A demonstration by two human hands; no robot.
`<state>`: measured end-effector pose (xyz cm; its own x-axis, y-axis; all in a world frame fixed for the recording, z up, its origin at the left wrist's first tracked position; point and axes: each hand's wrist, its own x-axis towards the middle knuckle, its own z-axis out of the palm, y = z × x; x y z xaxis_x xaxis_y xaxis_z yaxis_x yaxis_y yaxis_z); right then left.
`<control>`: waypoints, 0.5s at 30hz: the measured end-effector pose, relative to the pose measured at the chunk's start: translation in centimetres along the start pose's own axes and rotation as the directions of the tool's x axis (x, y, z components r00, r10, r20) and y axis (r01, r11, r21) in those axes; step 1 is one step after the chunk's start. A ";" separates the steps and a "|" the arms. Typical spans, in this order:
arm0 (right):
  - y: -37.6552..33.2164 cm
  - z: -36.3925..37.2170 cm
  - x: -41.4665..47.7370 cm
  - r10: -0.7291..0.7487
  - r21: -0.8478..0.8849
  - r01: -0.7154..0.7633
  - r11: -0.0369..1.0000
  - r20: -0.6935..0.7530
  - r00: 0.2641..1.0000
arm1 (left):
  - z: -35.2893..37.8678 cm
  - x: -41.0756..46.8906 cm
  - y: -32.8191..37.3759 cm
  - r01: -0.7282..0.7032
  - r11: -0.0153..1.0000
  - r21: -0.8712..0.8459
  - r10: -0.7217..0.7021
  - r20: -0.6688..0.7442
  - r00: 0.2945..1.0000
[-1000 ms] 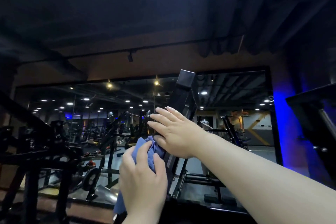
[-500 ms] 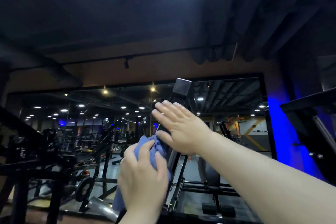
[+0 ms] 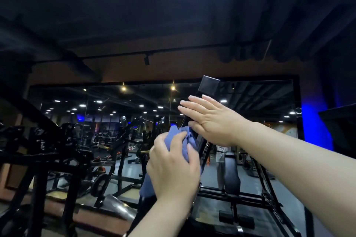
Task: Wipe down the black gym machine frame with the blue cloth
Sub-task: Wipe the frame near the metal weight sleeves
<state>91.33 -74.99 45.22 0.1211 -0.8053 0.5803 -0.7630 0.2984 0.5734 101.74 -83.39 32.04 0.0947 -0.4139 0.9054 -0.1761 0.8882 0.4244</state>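
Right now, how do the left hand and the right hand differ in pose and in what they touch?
The left hand grips the blue cloth; the right hand holds nothing. The left hand's fingers are curled, the right hand's lie straight against the black frame. The right hand sits higher than the left hand. Both are at that frame.

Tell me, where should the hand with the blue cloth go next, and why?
Probably a short slide down the frame. The left hand grips the cloth against the frame, and the right hand lies flat on it just above, blocking the way up.
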 end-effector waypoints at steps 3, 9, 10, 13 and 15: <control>-0.9 0.9 -0.5 0.037 0.027 -0.036 0.999 -0.030 0.999 | 0.7 1.3 1.5 0.041 0.999 0.014 -0.041 0.011 0.999; -3.0 2.2 -1.5 0.069 0.047 -0.066 0.997 -0.067 0.995 | -1.9 -3.9 -2.3 0.019 0.999 0.051 -0.019 -0.011 1.000; -3.8 2.6 -1.9 0.052 0.037 -0.050 0.998 -0.069 0.996 | -2.8 -5.6 -3.5 0.043 0.997 0.063 -0.042 -0.020 0.999; -6.9 4.6 -3.5 -0.052 0.005 0.052 0.999 -0.098 0.994 | -5.3 -11.0 -6.8 0.119 0.989 0.084 -0.118 -0.021 0.993; -9.2 6.1 -4.3 -0.108 -0.020 0.106 0.994 -0.105 0.989 | -6.1 -12.6 -7.8 0.192 0.978 0.088 -0.191 -0.017 0.981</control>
<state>94.00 -77.39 33.95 0.2690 -0.7743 0.5727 -0.7326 0.2215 0.6436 107.85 -83.88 17.26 0.1433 -0.5724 0.8074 -0.2399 0.7714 0.5894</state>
